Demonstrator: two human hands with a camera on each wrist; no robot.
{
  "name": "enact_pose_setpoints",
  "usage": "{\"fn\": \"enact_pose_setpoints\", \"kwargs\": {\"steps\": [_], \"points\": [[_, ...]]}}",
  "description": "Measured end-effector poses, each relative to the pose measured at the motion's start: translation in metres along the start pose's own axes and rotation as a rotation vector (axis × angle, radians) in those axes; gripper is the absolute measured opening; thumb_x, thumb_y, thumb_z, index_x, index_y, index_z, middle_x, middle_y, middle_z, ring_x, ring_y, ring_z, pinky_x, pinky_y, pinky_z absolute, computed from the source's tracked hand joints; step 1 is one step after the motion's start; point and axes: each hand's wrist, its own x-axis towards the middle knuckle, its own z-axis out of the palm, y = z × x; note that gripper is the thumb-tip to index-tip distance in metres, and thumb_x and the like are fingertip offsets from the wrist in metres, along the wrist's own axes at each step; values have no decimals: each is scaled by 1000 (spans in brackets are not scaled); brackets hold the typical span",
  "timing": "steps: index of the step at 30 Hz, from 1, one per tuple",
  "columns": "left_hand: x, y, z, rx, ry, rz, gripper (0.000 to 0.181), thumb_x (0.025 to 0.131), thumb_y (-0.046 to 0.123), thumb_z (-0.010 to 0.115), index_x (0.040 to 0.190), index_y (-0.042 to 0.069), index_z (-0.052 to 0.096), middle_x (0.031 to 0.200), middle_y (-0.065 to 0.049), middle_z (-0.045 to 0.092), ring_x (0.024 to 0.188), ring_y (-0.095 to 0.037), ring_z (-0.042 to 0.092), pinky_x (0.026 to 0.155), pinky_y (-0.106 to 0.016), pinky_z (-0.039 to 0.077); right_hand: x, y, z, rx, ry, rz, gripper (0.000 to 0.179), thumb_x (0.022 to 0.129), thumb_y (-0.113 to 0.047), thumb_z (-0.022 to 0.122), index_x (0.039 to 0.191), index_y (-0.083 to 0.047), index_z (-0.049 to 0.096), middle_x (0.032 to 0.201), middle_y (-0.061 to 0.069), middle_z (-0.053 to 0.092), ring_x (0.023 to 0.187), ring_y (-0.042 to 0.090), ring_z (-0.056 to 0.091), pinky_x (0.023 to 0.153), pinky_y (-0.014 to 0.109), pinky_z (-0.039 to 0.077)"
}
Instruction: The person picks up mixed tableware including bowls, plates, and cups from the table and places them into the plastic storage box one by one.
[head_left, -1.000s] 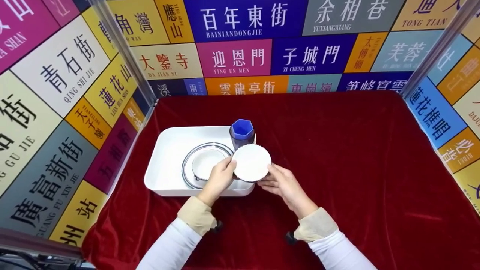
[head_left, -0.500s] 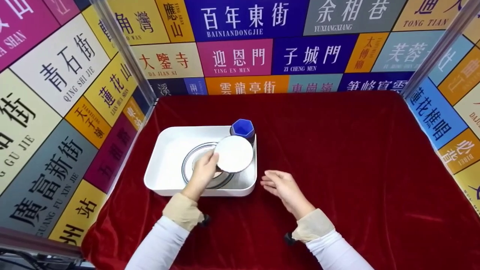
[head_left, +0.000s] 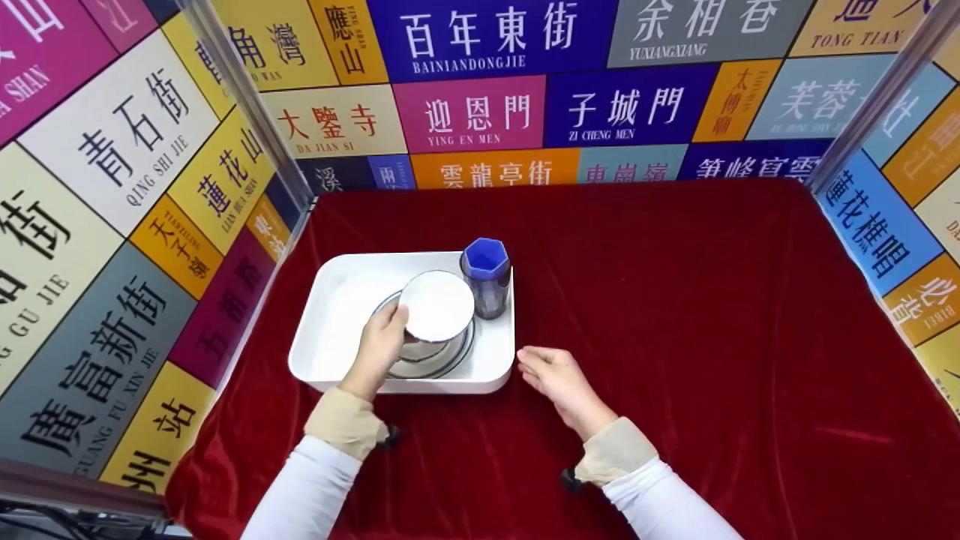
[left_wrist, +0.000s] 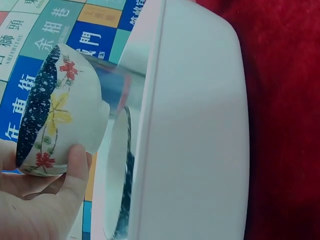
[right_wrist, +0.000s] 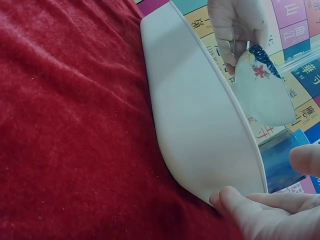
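My left hand (head_left: 381,341) grips a white bowl (head_left: 437,306) by its side, thumb at the rim and fingers beneath. In the left wrist view, the bowl (left_wrist: 75,115) shows red and yellow flowers and a speckled dark blue band. It hangs above a second bowl (left_wrist: 118,170) inside the white tray (head_left: 322,322). Under that second bowl lies a dark-ringed plate (head_left: 466,349), mostly hidden. My right hand (head_left: 561,382) is at the tray's front right corner, fingertips at its outer wall, thumb apart, holding nothing.
A dark see-through cup (head_left: 491,292) with a blue hexagonal rim stands in the tray's back right corner, beside the held bowl. Red velvet cloth (head_left: 697,322) covers the table. Panels with printed signs (head_left: 480,112) wall in the back and sides.
The bowl was between both hands; the right hand has let go. My left hand has carried it leftward over the tray. The right hand has moved down slightly to the tray's corner.
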Motion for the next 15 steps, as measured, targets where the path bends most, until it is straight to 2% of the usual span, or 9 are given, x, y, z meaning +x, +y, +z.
{"fn": "enact_pose_setpoints", "kwargs": {"steps": [3, 6, 9, 12, 15], "points": [[1, -5, -5, 25, -1, -30, 47, 109, 25, 39, 150, 3, 46, 128, -23, 64, 89, -21, 68, 89, -45, 60, 1, 3, 3, -21, -15, -10, 52, 103, -9, 54, 145, 18, 39, 149, 36, 43, 139, 45, 45, 115, 50, 41], [2, -10, -10, 36, -8, -40, 49, 109, 25, 38, 152, 3, 42, 142, -21, 57, 107, -26, 66, 94, -42, 59, 2, 5, 6, -47, -31, -16, 51, 103, -9, 54, 145, 17, 39, 150, 35, 42, 140, 43, 44, 115, 49, 42], [4, -14, -15, 64, -21, -37, 51, 109, 27, 37, 154, 4, 39, 152, -18, 49, 128, -28, 58, 106, -42, 52, 4, 7, 10, -69, -39, -32, 49, 104, -7, 52, 144, 17, 40, 149, 35, 43, 140, 43, 44, 114, 50, 42], [6, -16, -18, 105, -17, -27, 52, 109, 29, 37, 154, 4, 39, 155, -17, 47, 140, -29, 48, 117, -44, 42, 5, 8, 14, -96, -31, -46, 46, 104, -6, 51, 143, 16, 42, 148, 34, 45, 139, 41, 45, 114, 50, 42], [8, -17, -19, 156, -2, -27, 53, 108, 30, 36, 153, 3, 40, 155, -17, 47, 144, -30, 44, 121, -45, 37, 6, 9, 16, -148, -9, -68, 44, 103, -5, 52, 142, 14, 47, 145, 31, 50, 136, 37, 50, 112, 49, 45]]}}
